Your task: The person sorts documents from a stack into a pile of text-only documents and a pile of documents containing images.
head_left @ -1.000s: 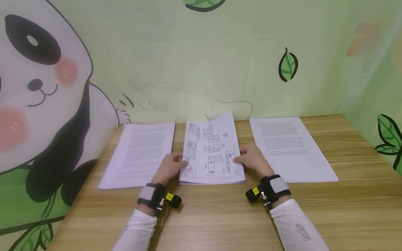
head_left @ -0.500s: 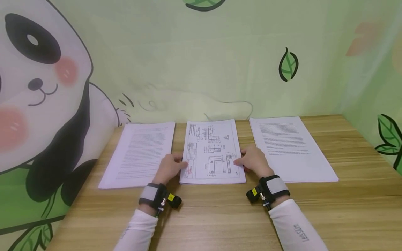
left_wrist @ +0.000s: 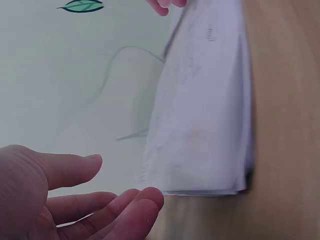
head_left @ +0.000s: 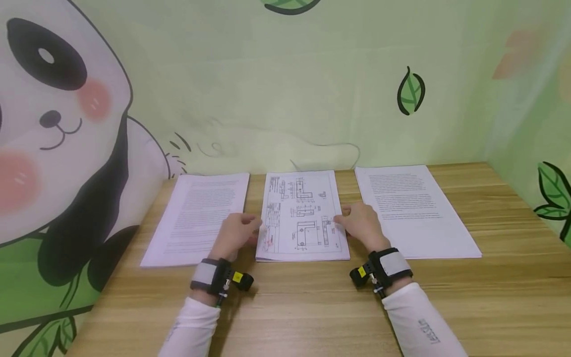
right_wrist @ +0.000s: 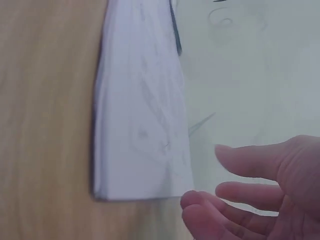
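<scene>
A stack of paper (head_left: 285, 248) lies flat in the middle of the table, its top sheet printed with line drawings and a small red mark. My left hand (head_left: 236, 232) is beside the stack's left edge; in the left wrist view the thumb stands apart from the fingers (left_wrist: 150, 197), whose tips are at the corner of the stack (left_wrist: 200, 150). At the opposite edge is my right hand (head_left: 362, 227), thumb raised. The right wrist view shows its fingertips (right_wrist: 192, 200) right at the paper's corner, with nothing pinched.
A stack of text pages (head_left: 202, 218) lies to the left and another text stack (head_left: 415, 238) to the right, on the wooden table (head_left: 303, 307). Behind the table rises a green wall (head_left: 276, 89) with a panda and leaves printed on it.
The top sheet's raised far end has come down flat onto the middle stack. Both hands have let go of its side edges; the left hand has drawn slightly away to the left.
</scene>
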A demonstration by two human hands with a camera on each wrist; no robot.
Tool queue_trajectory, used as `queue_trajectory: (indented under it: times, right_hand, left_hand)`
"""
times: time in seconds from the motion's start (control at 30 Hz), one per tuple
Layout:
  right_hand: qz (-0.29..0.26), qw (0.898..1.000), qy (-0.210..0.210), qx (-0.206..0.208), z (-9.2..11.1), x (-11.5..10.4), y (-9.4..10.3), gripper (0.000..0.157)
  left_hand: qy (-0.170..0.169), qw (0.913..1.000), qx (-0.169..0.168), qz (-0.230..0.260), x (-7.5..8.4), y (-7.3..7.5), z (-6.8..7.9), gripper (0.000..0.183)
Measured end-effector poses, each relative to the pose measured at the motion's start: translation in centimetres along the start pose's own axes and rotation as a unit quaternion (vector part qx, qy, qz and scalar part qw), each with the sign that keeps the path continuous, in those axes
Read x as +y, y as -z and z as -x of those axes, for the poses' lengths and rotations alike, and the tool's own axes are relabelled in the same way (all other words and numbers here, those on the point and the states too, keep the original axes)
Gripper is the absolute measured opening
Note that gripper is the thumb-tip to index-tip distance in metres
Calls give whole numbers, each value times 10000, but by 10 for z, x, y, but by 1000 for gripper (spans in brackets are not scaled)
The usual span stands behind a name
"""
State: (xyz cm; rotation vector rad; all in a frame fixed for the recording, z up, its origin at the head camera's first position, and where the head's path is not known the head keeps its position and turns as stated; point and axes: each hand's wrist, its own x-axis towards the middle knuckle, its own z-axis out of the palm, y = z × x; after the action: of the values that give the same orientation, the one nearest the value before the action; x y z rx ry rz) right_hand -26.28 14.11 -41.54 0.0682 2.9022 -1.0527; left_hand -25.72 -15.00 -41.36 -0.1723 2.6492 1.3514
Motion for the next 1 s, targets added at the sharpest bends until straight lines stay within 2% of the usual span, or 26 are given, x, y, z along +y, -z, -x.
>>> queue_trajectory:
  times: [0.17,0.3,0.5,0.67,0.73,1.0]
  right_hand:
    - [-355,9985,327,271,6,-14,7,44]
    - [-763,9949,508,430,11,-25,7,40]
    - [-1116,9885,874,536,19,-44,-4,37]
    - [-1154,9826,1222,792,26,-59,-17,35]
    - [-1251,9808,1279,774,27,-65,-23,35]
    - [-1791,9726,1418,433,27,-90,-55,34]
  left_hand:
    - [-344,9989,171,-255,7,22,6,48]
    - [-443,9972,410,-445,9,40,11,55]
    - [-577,9936,801,-544,1,69,19,53]
    - [-478,9901,1050,-800,-14,89,21,58]
    - [-448,9887,1106,-902,-20,97,22,61]
    - [148,9909,845,-1038,-47,119,28,69]
